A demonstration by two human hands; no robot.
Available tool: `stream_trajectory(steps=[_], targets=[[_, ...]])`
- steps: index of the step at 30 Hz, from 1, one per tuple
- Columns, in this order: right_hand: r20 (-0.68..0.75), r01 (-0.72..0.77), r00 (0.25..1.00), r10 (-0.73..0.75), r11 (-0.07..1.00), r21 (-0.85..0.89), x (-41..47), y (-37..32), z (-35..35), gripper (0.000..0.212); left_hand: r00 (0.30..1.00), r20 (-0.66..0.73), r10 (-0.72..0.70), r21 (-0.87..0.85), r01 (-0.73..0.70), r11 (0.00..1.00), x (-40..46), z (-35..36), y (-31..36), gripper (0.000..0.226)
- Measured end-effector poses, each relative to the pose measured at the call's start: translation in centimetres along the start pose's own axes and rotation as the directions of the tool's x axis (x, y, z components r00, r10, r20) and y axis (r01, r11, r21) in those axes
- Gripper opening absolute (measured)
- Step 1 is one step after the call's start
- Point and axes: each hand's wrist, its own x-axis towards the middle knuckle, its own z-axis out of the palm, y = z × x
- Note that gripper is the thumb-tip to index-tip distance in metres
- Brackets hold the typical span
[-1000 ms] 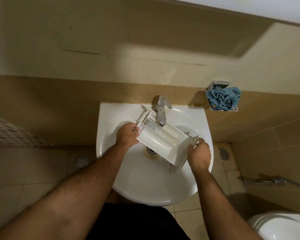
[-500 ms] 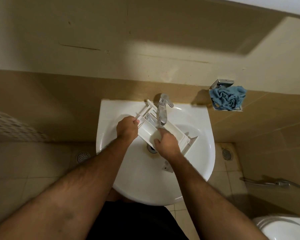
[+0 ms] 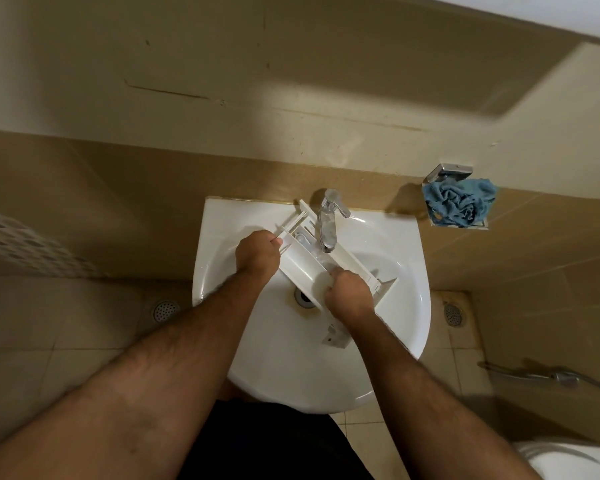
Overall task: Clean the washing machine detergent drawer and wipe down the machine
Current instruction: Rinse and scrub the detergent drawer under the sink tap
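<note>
Lying slantwise across the round white ceramic sink (image 3: 281, 362), under the chrome tap (image 3: 329, 223): white plastic detergent drawer (image 3: 302, 266). Left hand (image 3: 258, 255) curled round its back end; right hand (image 3: 347, 293) with fingers bent into a compartment, grip unclear. Crumpled blue cloth (image 3: 459, 201) on a wall holder.

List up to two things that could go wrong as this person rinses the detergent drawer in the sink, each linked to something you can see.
1. The detergent drawer lies tilted under the tap, held at one end by the left hand; wet plastic could slip and knock the sink.
2. A small white part lies loose in the basin beneath the right hand, not far from the drain; it might get knocked or washed towards it.
</note>
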Motion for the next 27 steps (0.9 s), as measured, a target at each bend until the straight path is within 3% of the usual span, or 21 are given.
stream_trajectory(steps=[5, 7, 12, 16, 20, 22, 27], targets=[[0.055, 0.031, 0.997, -0.047, 0.966, 0.257, 0.8, -2.3, -0.1, 0.064, 1.0, 0.016, 0.002, 0.036, -0.003, 0.999, 0.0, -0.4, 0.1, 0.03], [0.051, 0.035, 0.997, -0.052, 0.957, 0.287, 0.4, -1.6, 0.0, 0.062, 1.0, 0.019, -0.001, 0.041, 0.0, 0.999, 0.0, -0.6, 0.0, 0.031], [-0.005, -0.028, 1.0, 0.029, 0.997, 0.069, -0.2, 1.0, -0.6, 0.026, 1.0, 0.031, -0.005, 0.036, 0.004, 0.999, -0.2, -0.6, -0.1, 0.031], [-0.239, -0.051, 0.969, 0.062, 0.997, 0.049, 0.7, 0.5, -1.8, 0.03, 0.999, 0.038, -0.001, 0.054, -0.001, 0.999, -0.5, -0.9, 0.0, 0.031], [0.037, -0.035, 0.999, 0.03, 0.989, 0.141, 1.3, -0.3, -1.2, 0.048, 0.999, 0.043, -0.019, 0.073, 0.016, 0.997, -1.1, -1.3, -0.5, 0.032], [0.012, 0.018, 1.0, -0.019, 0.991, 0.129, 1.3, -0.4, -0.5, 0.049, 0.998, 0.05, -0.043, 0.039, 0.042, 0.998, -1.3, -1.3, -1.1, 0.031], [-0.101, 0.059, 0.992, -0.071, 0.991, -0.122, 0.5, 0.3, 0.3, 0.039, 0.986, 0.114, -0.123, -0.167, 0.141, 0.976, -2.2, -1.3, -2.8, 0.024]])
